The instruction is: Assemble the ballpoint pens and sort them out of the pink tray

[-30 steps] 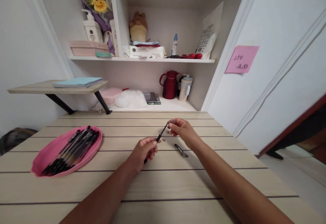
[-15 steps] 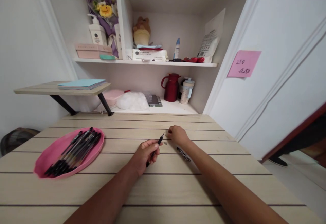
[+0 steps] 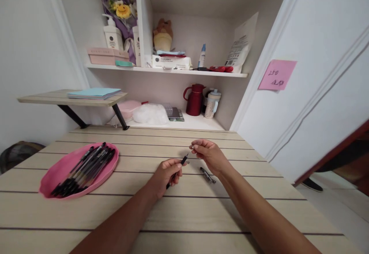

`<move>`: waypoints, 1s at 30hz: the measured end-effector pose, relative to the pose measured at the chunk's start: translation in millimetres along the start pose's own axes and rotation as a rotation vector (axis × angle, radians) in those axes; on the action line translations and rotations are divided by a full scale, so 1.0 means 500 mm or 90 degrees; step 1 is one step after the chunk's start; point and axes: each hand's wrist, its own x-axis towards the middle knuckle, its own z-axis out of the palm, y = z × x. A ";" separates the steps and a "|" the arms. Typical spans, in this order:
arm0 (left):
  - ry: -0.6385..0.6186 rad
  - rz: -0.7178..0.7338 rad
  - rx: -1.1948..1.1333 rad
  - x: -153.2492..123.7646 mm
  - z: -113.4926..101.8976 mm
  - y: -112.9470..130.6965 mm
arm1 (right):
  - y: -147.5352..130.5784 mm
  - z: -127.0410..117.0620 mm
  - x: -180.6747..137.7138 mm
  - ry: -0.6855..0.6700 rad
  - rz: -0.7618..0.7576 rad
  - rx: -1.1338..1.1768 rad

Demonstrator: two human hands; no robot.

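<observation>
A black pen [image 3: 184,158] sits just below the middle of the frame, held in the left hand [image 3: 167,173]. The fingers are curled together and clamped round its lower half. Its tip slants up and to the right, clear of the worktop [image 3: 184,208]. The lower end pokes out under the palm.

Just right of the tip and slightly higher is the right hand [image 3: 210,157], raised off the worktop. Its thumb and forefinger are pinched together on a small pale bit [image 3: 192,146], too small to tell what it is. The bit and the pen tip are near each other but apart.

Below the right hand a dark clip piece [image 3: 207,174] lies flat on the worktop, slanting down to the right and touched by neither hand. Both forearms come in from the bottom edge.

At the left of the frame, well apart from the hands, a pink tray [image 3: 54,179] rests on the worktop. A bundle of black pens [image 3: 86,167] lies in it, all pointing toward the upper right.

Behind the worktop is a white alcove. On its floor stand a red jug [image 3: 195,99] and a white cup [image 3: 211,103], side by side. Left of them lies a white bag [image 3: 151,113].

The shelf [image 3: 173,70] above carries a pump bottle [image 3: 113,36], a plush toy [image 3: 163,34] and a flat white pack [image 3: 171,61].

In the left middle, a small wooden ledge [image 3: 43,99] holds a blue book [image 3: 95,92]. A pink note [image 3: 277,75] is stuck on the white panel at the upper right.
</observation>
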 end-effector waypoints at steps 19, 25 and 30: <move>0.007 0.004 0.021 -0.001 0.000 0.001 | -0.012 0.028 -0.025 0.010 -0.063 -0.040; 0.008 0.006 0.021 -0.002 0.002 0.003 | -0.015 0.036 -0.033 -0.005 -0.049 -0.051; 0.027 -0.003 0.016 -0.002 0.004 0.003 | -0.002 0.045 -0.036 -0.042 -0.054 -0.031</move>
